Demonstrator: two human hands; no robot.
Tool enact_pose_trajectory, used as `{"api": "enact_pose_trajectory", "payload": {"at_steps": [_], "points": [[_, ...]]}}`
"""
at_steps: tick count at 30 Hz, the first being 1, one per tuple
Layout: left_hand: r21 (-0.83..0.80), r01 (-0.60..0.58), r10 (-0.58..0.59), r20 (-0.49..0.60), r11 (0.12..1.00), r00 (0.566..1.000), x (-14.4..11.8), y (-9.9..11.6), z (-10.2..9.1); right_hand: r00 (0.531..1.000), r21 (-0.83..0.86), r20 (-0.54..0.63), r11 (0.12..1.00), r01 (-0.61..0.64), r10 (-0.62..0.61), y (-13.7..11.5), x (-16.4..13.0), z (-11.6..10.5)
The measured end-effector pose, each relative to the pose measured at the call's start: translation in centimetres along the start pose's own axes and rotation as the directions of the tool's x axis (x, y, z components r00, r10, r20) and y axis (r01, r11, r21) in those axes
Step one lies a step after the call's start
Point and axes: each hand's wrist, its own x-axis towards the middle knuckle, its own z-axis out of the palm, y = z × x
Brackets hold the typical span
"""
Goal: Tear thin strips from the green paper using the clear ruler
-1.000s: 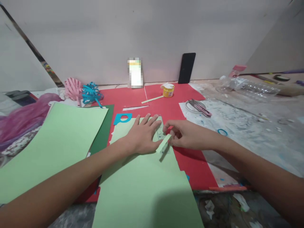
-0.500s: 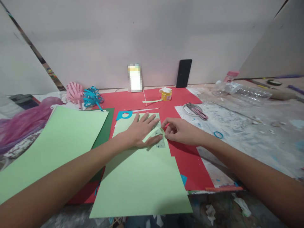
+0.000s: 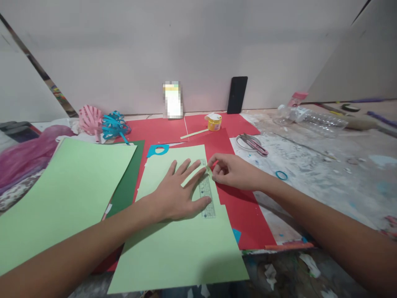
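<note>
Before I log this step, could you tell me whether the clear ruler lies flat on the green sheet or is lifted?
Flat: the clear ruler lies on the green sheet, pressed down by the left hand.

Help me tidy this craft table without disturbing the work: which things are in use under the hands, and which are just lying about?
In use:
left hand pressing the clear ruler
light green paper sheet under the ruler
right hand pinching the green paper strip

Lying about:
scissors
yellow glue pot
black phone
plastic bottle
pink and blue paper curls
second green sheet

Paint-stained table [image 3: 325, 174] carries red paper [image 3: 248, 207], scissors [image 3: 252, 142] and a bottle [image 3: 313, 116].
</note>
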Motion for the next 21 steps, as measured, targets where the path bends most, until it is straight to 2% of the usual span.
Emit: {"api": "enact_pose_trajectory", "payload": {"at_steps": [13,18,21], "points": [[0.007,-0.02,0.019,0.02,1.0,1.0,-0.24,0.51,0.69,1.0,-0.002,-0.011,1.0,-0.003,0.003,-0.05,-0.09,0.15],[0.0,-0.004,0.004,-0.022,1.0,1.0,-0.31,0.65,0.93,1.0,0.02,0.005,1.0,-0.006,0.006,0.16,0.0,0.13],[-0.019,0.004,-0.004,0.001,1.0,1.0,-0.34,0.66,0.93,1.0,0.029,0.001,1.0,-0.003,0.003,0.15,0.0,0.18]]}}
